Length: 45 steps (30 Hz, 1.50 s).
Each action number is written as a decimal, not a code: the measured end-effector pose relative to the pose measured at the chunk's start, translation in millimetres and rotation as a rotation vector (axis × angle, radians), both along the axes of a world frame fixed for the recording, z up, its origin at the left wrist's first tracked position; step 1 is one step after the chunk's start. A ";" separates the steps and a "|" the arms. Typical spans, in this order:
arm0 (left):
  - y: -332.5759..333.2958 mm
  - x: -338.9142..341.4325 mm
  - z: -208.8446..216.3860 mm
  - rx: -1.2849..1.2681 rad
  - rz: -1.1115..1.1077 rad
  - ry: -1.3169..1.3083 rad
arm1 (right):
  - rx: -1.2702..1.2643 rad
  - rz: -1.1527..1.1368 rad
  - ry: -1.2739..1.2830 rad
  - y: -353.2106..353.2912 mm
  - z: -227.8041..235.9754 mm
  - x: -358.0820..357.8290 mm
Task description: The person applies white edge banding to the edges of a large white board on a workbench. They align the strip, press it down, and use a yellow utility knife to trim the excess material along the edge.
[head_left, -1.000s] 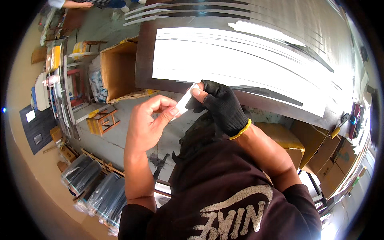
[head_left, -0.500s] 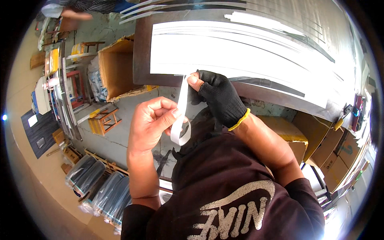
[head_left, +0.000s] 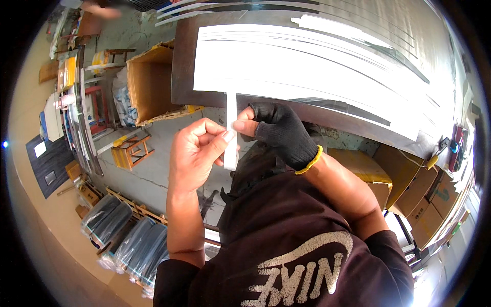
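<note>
A narrow white strip (head_left: 231, 108) runs from the near edge of the white sheets (head_left: 307, 66) down between my hands, its lower end folded or curled. Bare, my left hand (head_left: 193, 153) pinches it between thumb and fingers from the left. My right hand (head_left: 281, 134) wears a black fingerless glove with a yellow cuff. Its thumb and forefinger are closed at the strip's right edge, just above my left thumb. The sheets lie stacked on a dark table (head_left: 185, 61); whether the strip's upper end is attached there I cannot tell.
An open cardboard box (head_left: 151, 84) stands left of the table, with a small wooden stool (head_left: 132, 152) nearer me. Plastic-wrapped rolls (head_left: 140, 250) lie at lower left. More cartons (head_left: 358, 166) sit under the table's right side. Another person's hand (head_left: 102, 11) shows at top left.
My right hand has come down from the table edge to beside my left fingers. The strip's lower loop has flattened, and the strip hangs straighter. The other person's arm has moved up out of view.
</note>
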<state>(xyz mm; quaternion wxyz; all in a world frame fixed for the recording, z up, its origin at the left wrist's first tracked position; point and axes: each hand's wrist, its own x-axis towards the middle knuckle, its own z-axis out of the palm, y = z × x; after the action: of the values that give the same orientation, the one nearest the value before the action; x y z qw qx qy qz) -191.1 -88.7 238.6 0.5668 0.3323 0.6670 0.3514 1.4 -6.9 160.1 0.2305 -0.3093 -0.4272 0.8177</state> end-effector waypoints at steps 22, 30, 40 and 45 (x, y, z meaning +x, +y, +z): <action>-25.2 -66.1 -27.5 0.076 0.216 0.202 | -0.114 0.078 -0.130 2.4 -3.0 3.1; -43.1 -340.1 -133.4 0.004 0.657 0.782 | -0.073 -0.046 -0.408 -30.9 -65.0 86.8; -28.5 -301.0 -257.3 -0.155 0.664 0.482 | 0.790 -0.211 -1.134 -42.1 -103.0 187.0; -38.8 -139.8 -256.7 0.081 0.329 0.730 | 1.043 -0.024 -1.326 -20.0 -119.8 220.2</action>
<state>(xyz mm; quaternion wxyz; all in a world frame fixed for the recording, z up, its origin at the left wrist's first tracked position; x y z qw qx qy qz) -331.0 -127.4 -18.1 0.2154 0.3461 0.8543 0.3225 221.7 -27.0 40.4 0.0538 -0.5839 -0.7937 0.1622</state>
